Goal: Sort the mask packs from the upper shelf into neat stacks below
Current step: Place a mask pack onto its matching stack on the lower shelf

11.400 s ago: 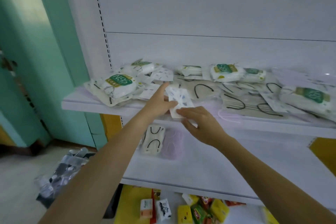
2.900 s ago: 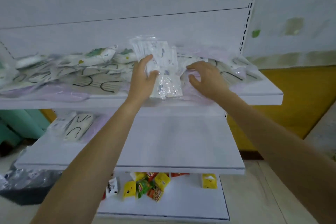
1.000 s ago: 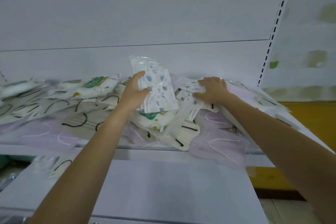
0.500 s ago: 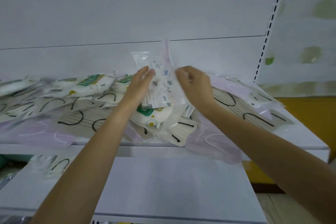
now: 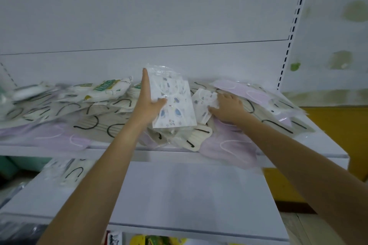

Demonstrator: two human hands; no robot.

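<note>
My left hand [image 5: 146,105] holds a small stack of white printed mask packs [image 5: 175,103] upright above the upper shelf [image 5: 326,145], thumb across the front. To its right, my right hand [image 5: 229,107] grips the edge of another printed mask pack [image 5: 203,98] that lies on the pile. The upper shelf is strewn with beige packs with black loops [image 5: 95,123], purple packs [image 5: 229,149] and packs with green labels [image 5: 107,87]. On the lower shelf [image 5: 179,191], a few packs [image 5: 71,171] lie at the far left.
A slotted upright [image 5: 292,32] marks the shelf unit's right end, with a yellow panel [image 5: 338,125] beyond it. Colourful small goods [image 5: 157,240] show on the shelf under the lower one. One purple pack hangs over the upper shelf's front edge.
My right hand left the stack held in my left hand and moved right and down onto another printed pack on the pile. The left hand kept its stack raised.
</note>
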